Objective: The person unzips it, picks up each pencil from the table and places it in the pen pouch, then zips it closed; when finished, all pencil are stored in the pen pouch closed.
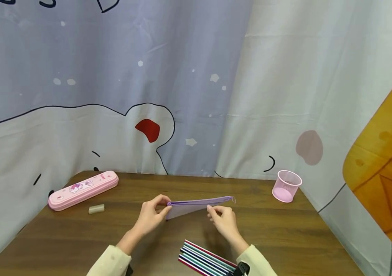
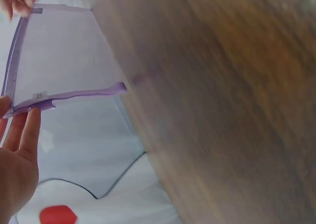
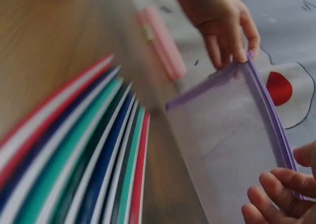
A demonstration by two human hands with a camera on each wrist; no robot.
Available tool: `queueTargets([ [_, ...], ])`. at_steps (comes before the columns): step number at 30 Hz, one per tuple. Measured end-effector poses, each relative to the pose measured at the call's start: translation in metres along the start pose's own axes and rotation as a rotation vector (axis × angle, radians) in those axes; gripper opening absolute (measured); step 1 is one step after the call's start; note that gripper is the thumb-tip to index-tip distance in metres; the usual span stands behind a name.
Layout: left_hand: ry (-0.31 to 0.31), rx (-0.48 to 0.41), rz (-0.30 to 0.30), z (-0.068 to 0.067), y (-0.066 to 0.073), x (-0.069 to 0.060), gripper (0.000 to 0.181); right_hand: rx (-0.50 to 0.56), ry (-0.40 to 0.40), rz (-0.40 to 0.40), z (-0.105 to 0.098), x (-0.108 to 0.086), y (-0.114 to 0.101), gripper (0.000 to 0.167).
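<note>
Wooden table [image 1: 285,237], curtain [image 1: 196,76] behind. Left hand [image 1: 150,215] pinches the pouch [image 1: 183,209] by one corner, mid-table; right hand [image 1: 224,221] curls near its zip [image 1: 199,201], grip unconfirmed. Pencils [image 1: 207,260] at six o'clock, cup [image 1: 285,193] two, case [image 1: 84,190] ten. Advised: keep zip taut, straight.

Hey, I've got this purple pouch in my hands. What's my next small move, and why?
Perhaps shift your right hand to the small loop at the end of the pouch and try the zip: your left hand pinches the other end, which should steady it, and the striped sticks lie outside on the table. I can't tell whether it's open.
</note>
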State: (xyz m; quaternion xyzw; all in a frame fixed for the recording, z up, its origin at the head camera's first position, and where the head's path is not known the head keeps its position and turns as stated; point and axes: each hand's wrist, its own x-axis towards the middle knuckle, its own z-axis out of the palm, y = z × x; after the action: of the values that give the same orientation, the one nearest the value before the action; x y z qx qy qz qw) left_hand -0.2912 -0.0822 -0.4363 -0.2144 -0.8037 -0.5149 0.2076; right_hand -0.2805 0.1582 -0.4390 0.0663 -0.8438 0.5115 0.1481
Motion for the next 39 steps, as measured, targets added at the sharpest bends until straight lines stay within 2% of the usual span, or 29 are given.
queueTargets([
  [2,-0.044,-0.007,0.044,0.001,0.004,-0.003,0.009,0.116,-0.014,0.126,0.006,0.002,-0.001,0.035],
  [4,-0.084,-0.005,0.097,0.002,0.007,-0.004,0.010,0.183,-0.013,0.207,0.010,0.004,-0.003,0.039],
  [8,-0.164,-0.001,0.170,0.003,0.008,-0.007,0.012,0.267,-0.023,0.282,0.015,0.004,-0.006,0.040],
  [13,-0.262,0.034,0.219,0.004,0.005,-0.010,0.013,0.387,-0.068,0.320,0.018,0.004,-0.008,0.029],
  [15,-0.309,0.073,0.205,0.004,0.005,-0.009,0.014,0.394,-0.083,0.316,0.018,0.004,-0.008,0.026],
  [19,-0.382,0.239,0.153,0.007,0.013,-0.003,0.025,0.372,-0.123,0.291,0.019,0.003,-0.006,0.029],
  [21,-0.396,0.315,0.150,0.012,0.017,0.001,0.027,0.362,-0.151,0.278,0.021,0.002,-0.006,0.031],
  [23,-0.401,0.354,0.153,0.019,0.022,0.005,0.023,0.360,-0.181,0.265,0.023,0.001,-0.006,0.031],
  [29,-0.399,0.329,0.175,0.040,0.029,0.016,0.014,0.372,-0.248,0.216,0.029,-0.001,-0.012,0.029],
  [39,-0.382,0.258,0.078,0.050,0.027,0.024,0.013,0.334,-0.277,0.122,0.028,-0.005,-0.009,0.023],
])
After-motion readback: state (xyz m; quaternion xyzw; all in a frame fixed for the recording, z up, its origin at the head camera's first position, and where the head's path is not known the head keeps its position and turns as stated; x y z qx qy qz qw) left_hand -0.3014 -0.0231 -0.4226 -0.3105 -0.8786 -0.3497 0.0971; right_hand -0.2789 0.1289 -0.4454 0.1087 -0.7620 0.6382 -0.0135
